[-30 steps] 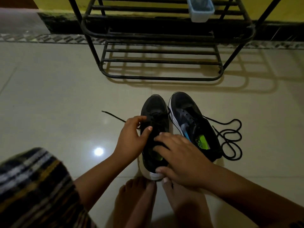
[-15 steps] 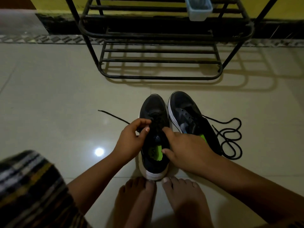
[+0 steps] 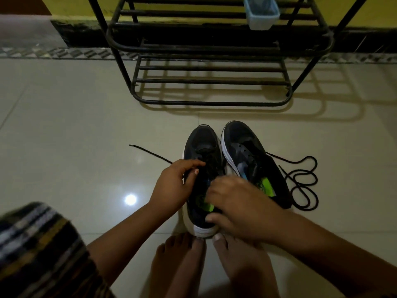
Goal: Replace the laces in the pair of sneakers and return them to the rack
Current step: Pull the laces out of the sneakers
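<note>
Two dark sneakers stand side by side on the pale tiled floor (image 3: pixel 64 147), toes pointing away toward the black metal rack (image 3: pixel 214 102) at the far wall. The person's bare feet (image 3: pixel 214 261) sit just at the heels.

The left sneaker (image 3: pixel 203 140) is the one being worked. Its long axis runs near to far, in line with the person. The left hand (image 3: pixel 171 186) sits at its left flank, about mid-length, with thumb and forefinger curled over the eyelet row; they appear to pinch the lace there, though the dark upper hides the exact contact. One lace end (image 3: pixel 148 152) trails from under that hand, out to the left across the floor. The right hand (image 3: pixel 240 203) lies over the opening and heel of the same shoe, fingers curled down onto the collar and tongue region; it is blurred, so I cannot say whether it grips the shoe or a lace.

The right sneaker (image 3: pixel 247 151) stands untouched just beside, angled slightly to the right, its eyelets visibly open. A loose black lace (image 3: pixel 305 181) lies in loops on the floor at its right side, one strand reaching the shoe.

Judgement: lacing of the left shoe is under way, the right shoe is not yet threaded, and nothing is back on the rack. The free lace end lies left of the shoe, so the left hand is nearer to draw it.

A pale blue container (image 3: pixel 261 16) sits on an upper rack shelf.
</note>
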